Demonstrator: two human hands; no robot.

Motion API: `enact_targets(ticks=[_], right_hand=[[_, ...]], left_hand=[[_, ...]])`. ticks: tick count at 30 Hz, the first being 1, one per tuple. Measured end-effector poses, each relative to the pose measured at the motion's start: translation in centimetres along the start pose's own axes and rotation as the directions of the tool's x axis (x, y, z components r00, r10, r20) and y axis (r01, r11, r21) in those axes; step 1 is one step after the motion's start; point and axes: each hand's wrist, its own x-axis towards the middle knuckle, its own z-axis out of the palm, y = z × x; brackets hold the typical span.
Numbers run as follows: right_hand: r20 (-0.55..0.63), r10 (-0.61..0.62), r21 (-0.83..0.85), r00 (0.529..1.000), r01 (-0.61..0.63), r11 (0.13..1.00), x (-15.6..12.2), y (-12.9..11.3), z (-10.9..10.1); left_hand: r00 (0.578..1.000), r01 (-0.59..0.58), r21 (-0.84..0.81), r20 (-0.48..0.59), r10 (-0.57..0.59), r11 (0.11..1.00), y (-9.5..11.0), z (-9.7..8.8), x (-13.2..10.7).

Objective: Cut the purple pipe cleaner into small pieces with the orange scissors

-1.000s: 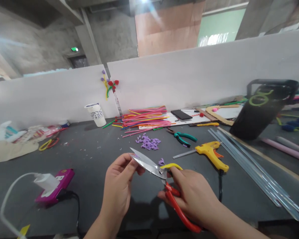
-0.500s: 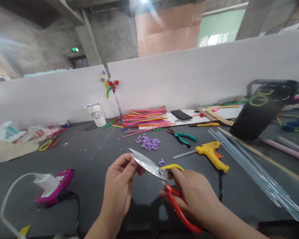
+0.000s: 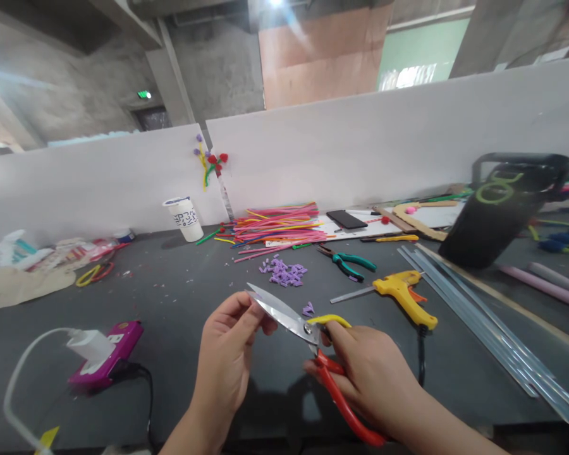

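Head view, the only one: you are at a dark table [image 3: 171, 328], both hands near the middle and above its surface. Step in hand, judged from the pose: small-scale cutting, with the scissors [image 3: 284, 318] aimed far-left and their tips at your fingers. A cut from this position calls for a steady left pinch and fingertips clear of the steel. Grip, right hand [image 3: 370, 360]: clamped on the scissors, thumb at the yellow handle, fingers around the red one; handles spread, blades parted only slightly. Grip, left hand [image 3: 227, 354]: thumb and forefinger bent in at the blade tips, just beside or touching the metal; the blades hide the contact, so cannot tell whether anything is pinched there. A faint purple tint shows between the blades, too small to identify. Beyond the scissors lies a loose pile of short purple pieces [image 3: 286, 273]; a smaller purple cluster [image 3: 308, 309] lies nearer, just beyond the scissors' pivot. To the right of the pile, pliers [image 3: 360, 260] with teal handles; nearer and farther right, a yellow glue gun [image 3: 403, 292] on its side, well apart from the left hand. Far side: a bundle of pink and yellow stems [image 3: 275, 224], spread flat.
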Motion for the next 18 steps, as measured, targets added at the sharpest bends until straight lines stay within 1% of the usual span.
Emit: enact_targets(ticks=[7,14,18], right_hand=[[-0.009,-0.010,0.003,1.000,0.010,1.000,0.03,-0.10,0.15],[-0.058,-0.032,-0.021,0.998,0.030,0.999,0.09,-0.25,0.13],[-0.054,-0.030,-0.027,0.998,0.028,0.999,0.10,-0.30,0.16]], left_hand=[[1.000,0.003,0.005,-0.001,-0.003,1.000,0.10,-0.14,-0.03],[1.000,0.002,0.011,-0.001,-0.002,1.000,0.18,-0.26,0.17],[1.000,0.006,0.022,0.005,-0.006,1.000,0.23,-0.33,0.12]])
